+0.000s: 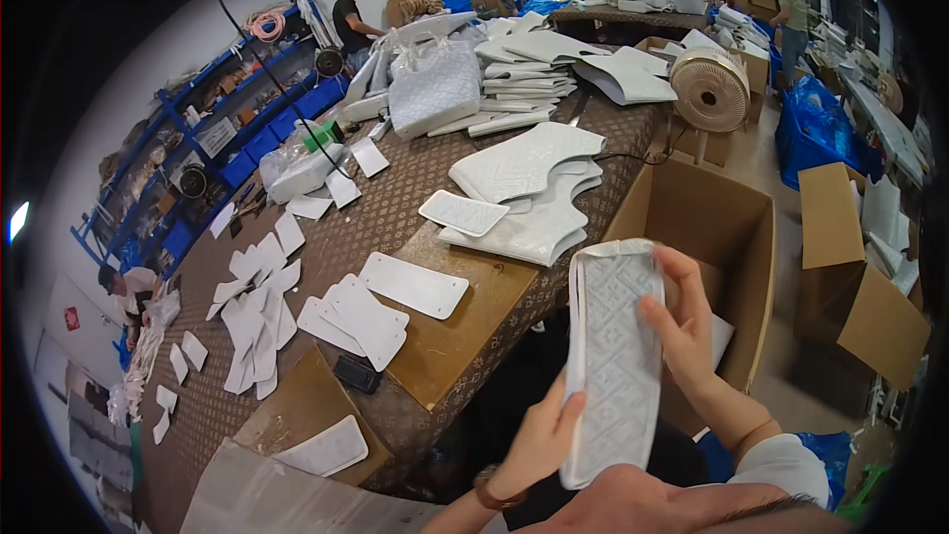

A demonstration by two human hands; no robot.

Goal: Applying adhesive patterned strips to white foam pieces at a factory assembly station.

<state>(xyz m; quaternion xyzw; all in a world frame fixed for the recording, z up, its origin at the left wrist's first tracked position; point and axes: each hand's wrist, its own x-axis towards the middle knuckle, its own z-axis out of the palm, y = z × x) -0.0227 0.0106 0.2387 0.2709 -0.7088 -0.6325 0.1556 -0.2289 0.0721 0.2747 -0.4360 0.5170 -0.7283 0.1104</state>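
Observation:
Between my two hands is a long white quilted fabric piece [615, 366] with an embossed pattern and a bound edge, held upright in front of me. My right hand [682, 311] grips its upper right side, thumb on the face and fingers behind. Lower on the left edge, my left hand [539, 435] pinches it, most of its fingers hidden behind. On the table, left of the piece, lie a single white rectangular panel [413, 285] and a fanned stack of similar panels [358, 321]. A small quilted panel [463, 213] rests beside larger cut quilted pieces [524, 173].
An open cardboard box [727, 227] stands right of the table, with another box [840, 267] beyond. A round fan [709, 89] is behind. Loose white pieces [257, 311] and a dark small device [357, 373] lie on the patterned tabletop [415, 163]. Several people work farther off.

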